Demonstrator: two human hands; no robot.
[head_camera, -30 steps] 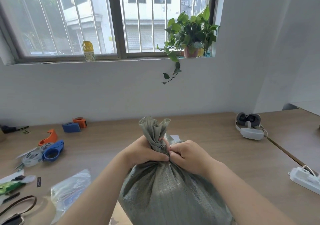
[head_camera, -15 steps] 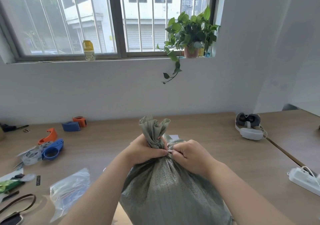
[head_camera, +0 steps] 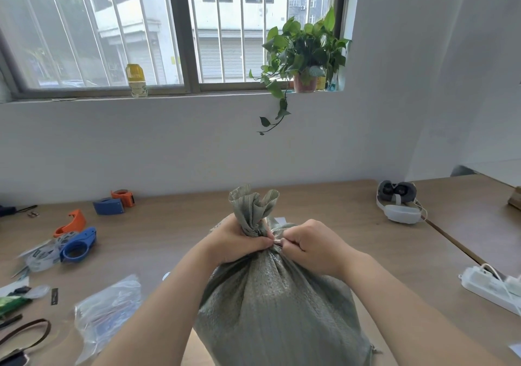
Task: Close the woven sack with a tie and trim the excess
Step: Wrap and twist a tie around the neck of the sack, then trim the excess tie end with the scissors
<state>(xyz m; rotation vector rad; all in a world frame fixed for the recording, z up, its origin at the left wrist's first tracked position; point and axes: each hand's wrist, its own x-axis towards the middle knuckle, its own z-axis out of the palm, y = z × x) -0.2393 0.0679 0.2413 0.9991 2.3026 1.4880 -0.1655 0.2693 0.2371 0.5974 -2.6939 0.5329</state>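
A full grey-green woven sack (head_camera: 276,306) stands on the wooden table in front of me, its mouth gathered into a bunched neck (head_camera: 253,210). My left hand (head_camera: 236,241) is wrapped tightly around the neck from the left. My right hand (head_camera: 315,247) is closed at the right side of the neck, pinching a small pale tie (head_camera: 277,242) between thumb and fingers. Most of the tie is hidden by my fingers and the folds.
Blue and orange tape dispensers (head_camera: 76,244) and a clear plastic bag (head_camera: 107,312) lie at the left. A headset (head_camera: 397,205) sits at the back right, a white power strip (head_camera: 490,286) at the right edge. A potted plant (head_camera: 304,55) stands on the sill.
My hands have shifted slightly upward on the neck and drawn closer together at the tie; the sack sits a little straighter. Nothing else has moved.
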